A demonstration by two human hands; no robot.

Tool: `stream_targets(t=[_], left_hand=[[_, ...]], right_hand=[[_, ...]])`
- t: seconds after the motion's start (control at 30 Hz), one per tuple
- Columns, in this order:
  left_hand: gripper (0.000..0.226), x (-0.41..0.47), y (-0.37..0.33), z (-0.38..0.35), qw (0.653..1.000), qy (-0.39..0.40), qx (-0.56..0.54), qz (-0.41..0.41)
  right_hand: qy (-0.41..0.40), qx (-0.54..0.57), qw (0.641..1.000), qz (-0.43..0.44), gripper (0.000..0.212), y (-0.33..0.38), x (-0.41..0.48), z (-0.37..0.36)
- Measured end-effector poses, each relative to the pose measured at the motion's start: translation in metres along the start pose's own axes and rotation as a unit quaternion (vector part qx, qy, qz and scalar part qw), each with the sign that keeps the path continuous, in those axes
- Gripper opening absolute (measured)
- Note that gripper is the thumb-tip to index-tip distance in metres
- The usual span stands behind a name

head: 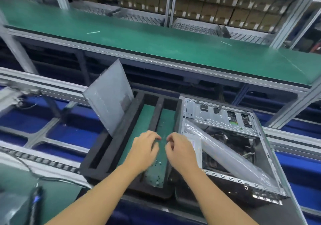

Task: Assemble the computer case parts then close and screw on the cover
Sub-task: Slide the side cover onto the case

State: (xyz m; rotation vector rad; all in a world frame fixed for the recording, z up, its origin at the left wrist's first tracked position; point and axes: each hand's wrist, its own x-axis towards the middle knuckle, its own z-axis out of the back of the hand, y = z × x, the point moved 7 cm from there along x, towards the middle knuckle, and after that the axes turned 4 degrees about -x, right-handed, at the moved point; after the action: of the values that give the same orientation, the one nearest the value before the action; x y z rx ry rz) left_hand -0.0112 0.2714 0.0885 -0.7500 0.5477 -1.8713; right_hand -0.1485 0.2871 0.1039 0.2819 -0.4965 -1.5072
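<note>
An open computer case [231,148] lies on its side at the right, its metal frame and dark inside showing. A clear plastic bag [224,150] lies slantwise across its opening. A grey side cover [111,96] leans upright in the left slot of a black foam tray [111,148]. Several small screws [157,164] lie scattered on the tray's green strip. My left hand [144,150] and my right hand [180,150] hover over that strip with curled fingers. Whether either pinches a screw is too small to tell.
A green conveyor bench [156,38] runs across behind the tray. Shelves of cardboard boxes [217,3] stand at the back. A dark electric screwdriver [35,205] with its cable lies at the lower left. Aluminium rails and blue panels lie below.
</note>
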Motion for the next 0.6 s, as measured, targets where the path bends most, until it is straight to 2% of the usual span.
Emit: stream_targets(t=[0.1,0.17,0.23,0.27,0.33,0.37,0.43,0.5,0.6], left_hand=[[0.021,-0.008,0.041,0.032,0.996,-0.042,-0.007,0.080],[0.020,-0.013,0.070,0.053,0.981,-0.104,-0.042,0.156],[0.024,-0.017,0.102,0.077,0.944,-0.200,-0.082,0.250],[0.032,-0.018,0.120,0.089,0.914,-0.250,-0.106,0.301],[0.055,-0.012,0.155,0.107,0.853,-0.310,-0.164,0.386],[0.068,-0.006,0.170,0.114,0.833,-0.318,-0.193,0.409],[0.086,0.013,0.194,0.124,0.813,-0.319,-0.244,0.422],[0.090,0.033,0.211,0.130,0.805,-0.322,-0.278,0.413],[0.063,0.060,0.232,0.137,0.794,-0.339,-0.318,0.393]], right_hand=[[0.025,0.045,0.999,0.001,0.015,0.037,0.016,-0.021],[0.050,0.083,0.995,-0.009,0.016,0.054,0.024,-0.034],[0.078,0.117,0.990,-0.020,0.016,0.067,0.034,-0.046],[0.091,0.129,0.987,-0.021,0.016,0.072,0.041,-0.052],[0.113,0.145,0.983,-0.015,0.016,0.081,0.055,-0.063],[0.122,0.149,0.981,-0.010,0.016,0.085,0.063,-0.068],[0.144,0.162,0.976,-0.006,0.016,0.089,0.080,-0.078],[0.167,0.177,0.970,-0.010,0.015,0.093,0.096,-0.088],[0.181,0.181,0.967,-0.007,0.016,0.095,0.123,-0.095]])
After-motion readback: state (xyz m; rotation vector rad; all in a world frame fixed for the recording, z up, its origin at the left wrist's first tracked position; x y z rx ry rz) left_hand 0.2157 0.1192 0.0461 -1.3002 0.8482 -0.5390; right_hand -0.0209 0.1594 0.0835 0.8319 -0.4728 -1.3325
